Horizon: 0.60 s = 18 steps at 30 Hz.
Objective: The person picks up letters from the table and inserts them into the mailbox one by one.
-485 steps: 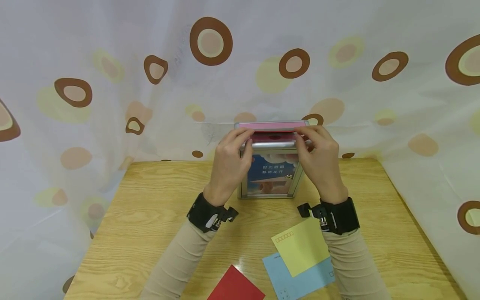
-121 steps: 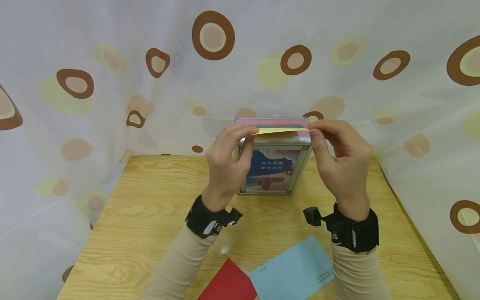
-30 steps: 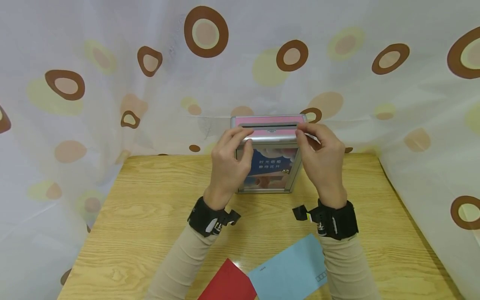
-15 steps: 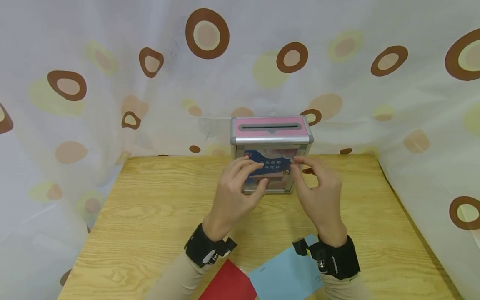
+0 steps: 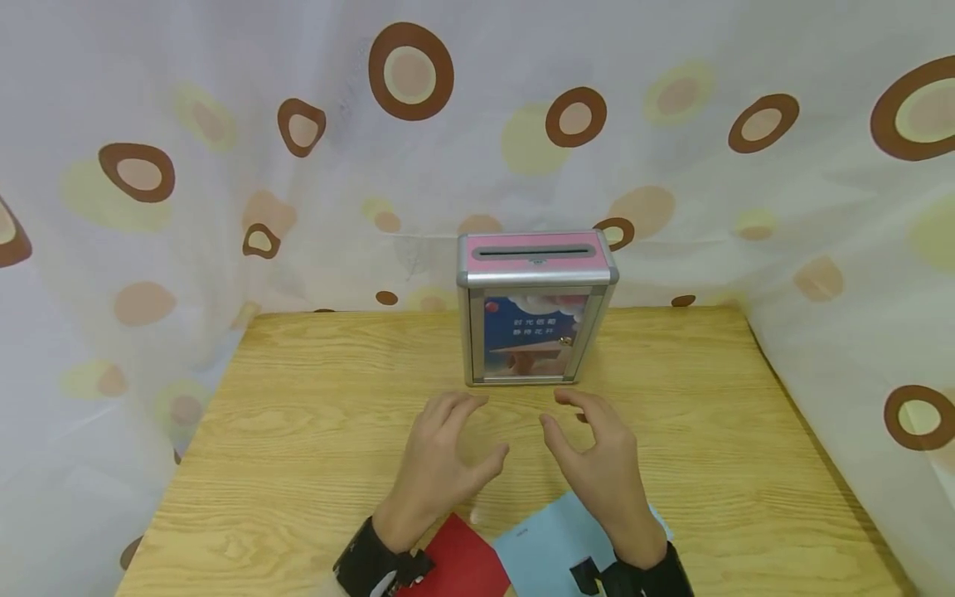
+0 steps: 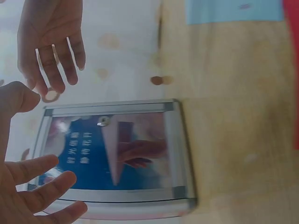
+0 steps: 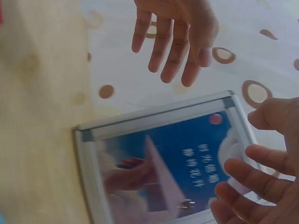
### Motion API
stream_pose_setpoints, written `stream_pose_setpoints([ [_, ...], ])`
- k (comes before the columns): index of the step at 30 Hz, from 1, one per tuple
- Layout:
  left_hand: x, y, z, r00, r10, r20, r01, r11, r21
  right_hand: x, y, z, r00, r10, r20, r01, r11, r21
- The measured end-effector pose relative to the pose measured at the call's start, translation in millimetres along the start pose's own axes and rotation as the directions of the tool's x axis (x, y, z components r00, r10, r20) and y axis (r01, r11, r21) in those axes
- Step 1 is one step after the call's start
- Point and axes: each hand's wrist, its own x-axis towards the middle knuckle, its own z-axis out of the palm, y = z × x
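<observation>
My left hand (image 5: 436, 464) is over the table in front of the letter box, its fingers loosely bent and nothing in them. The right hand (image 5: 603, 464) hovers opposite it with thumb and fingers apart, also holding nothing. Behind both stands a silver-framed letter box (image 5: 537, 332) with a pink top, a narrow slot and a small lock on its picture door. A blue envelope (image 5: 548, 543) lies on the table, partly covered by the right hand and wrist. Left of it is a red envelope (image 5: 466, 560), overlapped by the left wrist strap.
The wooden table (image 5: 321, 398) backs onto a patterned white curtain (image 5: 477, 149), which also hangs along both sides. The letter box stands near the table's far edge. Each wrist carries a black strap with a small camera.
Earlier a yellow envelope was held at the letter box's slot; it is now out of sight. Both hands have since left the box top and come down toward the near side, fingers spreading.
</observation>
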Motion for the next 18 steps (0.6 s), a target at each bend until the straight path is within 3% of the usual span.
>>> stream_pose_setpoints([
  [5, -30.1, -3.6, 2.3, 0.994, -0.083, 0.071, 0.084, 0.997, 0.001, -30.9, 5, 16, 0.983, 0.142, 0.116, -0.141, 0.99, -0.013],
  [8, -46.5, -6.7, 1.8, 0.987, -0.122, 0.107, 0.12, 0.993, 0.022, -49.5, 4, 25, 0.952, 0.226, 0.207, -0.22, 0.974, -0.053],
  [11, -60.2, -12.9, -0.1, 0.974, -0.164, 0.155, 0.157, 0.986, 0.058, -66.7, 2, 32, 0.905, 0.291, 0.309, -0.276, 0.957, -0.094],
  [15, -73.1, -23.4, -3.9, 0.946, -0.206, 0.249, 0.184, 0.977, 0.107, -85.8, 0, 39, 0.847, 0.284, 0.45, -0.243, 0.959, -0.148],
  [18, -78.9, -29.8, -6.3, 0.924, -0.225, 0.31, 0.192, 0.972, 0.133, -95.8, -1, 44, 0.808, 0.227, 0.543, -0.163, 0.973, -0.163],
])
